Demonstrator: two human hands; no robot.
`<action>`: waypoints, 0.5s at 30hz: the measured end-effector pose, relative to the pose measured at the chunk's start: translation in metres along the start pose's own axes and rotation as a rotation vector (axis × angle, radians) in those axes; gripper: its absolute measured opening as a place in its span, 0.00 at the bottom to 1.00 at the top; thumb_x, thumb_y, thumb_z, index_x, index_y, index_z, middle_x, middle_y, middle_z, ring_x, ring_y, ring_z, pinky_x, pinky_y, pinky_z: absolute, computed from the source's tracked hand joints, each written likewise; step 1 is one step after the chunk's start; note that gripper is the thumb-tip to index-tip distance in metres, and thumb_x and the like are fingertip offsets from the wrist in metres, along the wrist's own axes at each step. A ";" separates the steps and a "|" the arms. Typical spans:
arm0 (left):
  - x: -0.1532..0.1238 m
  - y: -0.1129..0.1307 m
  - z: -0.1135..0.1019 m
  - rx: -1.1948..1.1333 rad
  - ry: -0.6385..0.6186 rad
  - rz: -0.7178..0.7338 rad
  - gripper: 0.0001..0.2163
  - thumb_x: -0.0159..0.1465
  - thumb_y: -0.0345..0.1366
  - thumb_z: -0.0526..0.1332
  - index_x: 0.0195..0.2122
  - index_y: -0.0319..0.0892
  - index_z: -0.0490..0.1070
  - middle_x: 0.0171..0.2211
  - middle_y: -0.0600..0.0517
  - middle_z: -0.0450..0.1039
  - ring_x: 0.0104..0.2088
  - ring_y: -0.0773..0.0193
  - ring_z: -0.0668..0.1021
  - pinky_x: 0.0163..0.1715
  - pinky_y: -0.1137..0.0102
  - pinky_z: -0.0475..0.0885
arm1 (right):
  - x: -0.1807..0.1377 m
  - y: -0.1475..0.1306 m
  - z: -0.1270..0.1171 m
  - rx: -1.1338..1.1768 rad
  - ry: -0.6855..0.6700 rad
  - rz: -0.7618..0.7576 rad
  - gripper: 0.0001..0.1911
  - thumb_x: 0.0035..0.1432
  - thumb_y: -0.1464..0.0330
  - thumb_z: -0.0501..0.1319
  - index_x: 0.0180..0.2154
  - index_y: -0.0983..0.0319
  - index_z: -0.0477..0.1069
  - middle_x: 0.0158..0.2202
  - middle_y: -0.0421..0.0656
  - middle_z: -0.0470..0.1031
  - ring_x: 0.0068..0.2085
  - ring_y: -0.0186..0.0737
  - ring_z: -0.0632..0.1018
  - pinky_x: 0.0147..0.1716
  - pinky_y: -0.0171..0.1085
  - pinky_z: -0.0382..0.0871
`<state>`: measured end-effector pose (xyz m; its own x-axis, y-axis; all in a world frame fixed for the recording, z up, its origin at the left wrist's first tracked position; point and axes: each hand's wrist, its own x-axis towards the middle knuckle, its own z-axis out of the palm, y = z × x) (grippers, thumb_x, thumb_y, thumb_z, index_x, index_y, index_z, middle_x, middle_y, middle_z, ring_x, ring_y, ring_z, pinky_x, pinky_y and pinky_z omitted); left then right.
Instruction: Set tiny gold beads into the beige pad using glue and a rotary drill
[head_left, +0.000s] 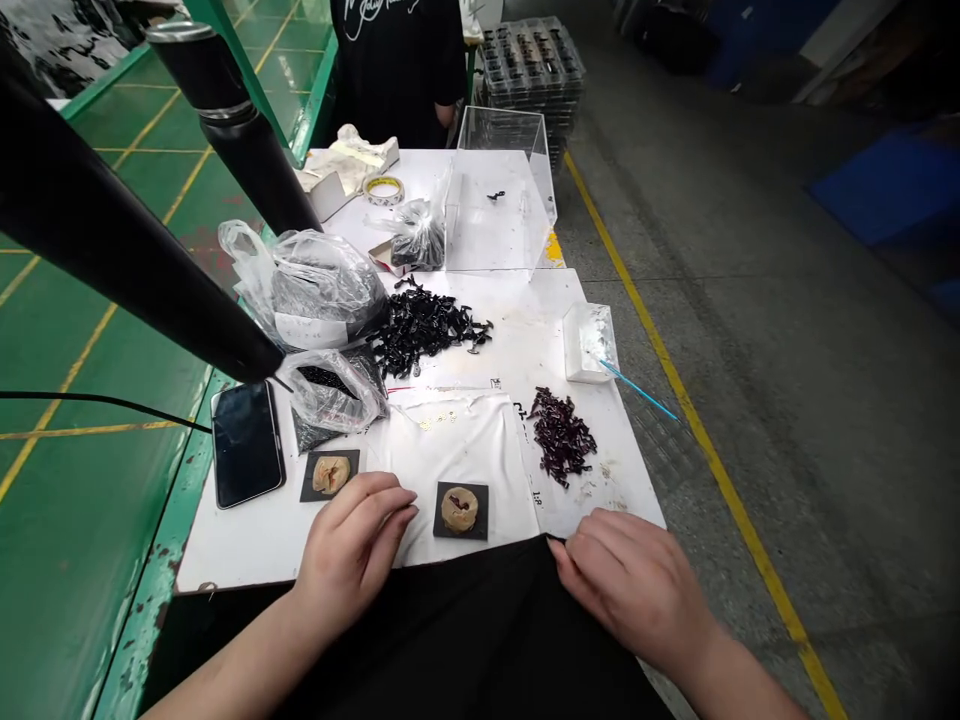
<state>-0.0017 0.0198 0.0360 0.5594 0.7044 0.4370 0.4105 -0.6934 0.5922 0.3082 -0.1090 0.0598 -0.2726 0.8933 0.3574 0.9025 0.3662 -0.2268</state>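
My left hand (352, 545) is closed, thumb and fingertips pinched together above the white cloth (480, 440); whatever may be between the tips is too small to make out. Just right of it, a round tan piece (469, 518) sits on a black square pad, with a small dark reddish part in its middle. Another tan piece (327, 474) with a slit lies on a second black pad behind my left hand. My right hand (637, 580) pinches the edge of a black cloth (480, 630) draped over my lap. Small dark red parts (562, 437) lie heaped beyond it.
A heap of black parts (427, 328) lies mid-table beside plastic bags (330, 285). A phone (247, 440) is at left, under a black lamp-like tube (135, 220). A white block (589, 345) holds a blue stick. Behind stand a clear box (540, 150), tape (383, 190) and a bottle (255, 150); a person sits beyond.
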 end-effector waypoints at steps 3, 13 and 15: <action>-0.007 0.002 0.012 -0.034 -0.018 0.015 0.08 0.76 0.25 0.65 0.52 0.43 0.78 0.45 0.49 0.80 0.44 0.64 0.84 0.47 0.72 0.81 | -0.002 0.010 -0.013 0.092 -0.037 0.043 0.18 0.74 0.70 0.64 0.30 0.57 0.65 0.26 0.37 0.65 0.28 0.37 0.66 0.31 0.41 0.56; -0.014 -0.004 0.020 0.031 0.015 0.150 0.08 0.77 0.27 0.63 0.51 0.43 0.80 0.44 0.48 0.84 0.41 0.63 0.86 0.45 0.70 0.82 | -0.014 0.097 0.032 0.484 0.755 1.015 0.28 0.63 0.56 0.77 0.59 0.59 0.77 0.42 0.41 0.80 0.36 0.35 0.79 0.39 0.38 0.77; -0.018 -0.006 0.020 0.059 0.006 0.161 0.08 0.78 0.29 0.63 0.52 0.43 0.81 0.45 0.47 0.85 0.42 0.63 0.87 0.48 0.70 0.83 | -0.002 0.110 0.035 0.554 0.674 1.044 0.33 0.60 0.54 0.78 0.62 0.59 0.79 0.46 0.45 0.84 0.38 0.37 0.81 0.43 0.41 0.80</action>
<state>-0.0002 0.0087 0.0111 0.6172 0.5840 0.5273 0.3576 -0.8051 0.4732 0.3961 -0.0614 0.0026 0.8077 0.5750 0.1301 0.2919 -0.1982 -0.9357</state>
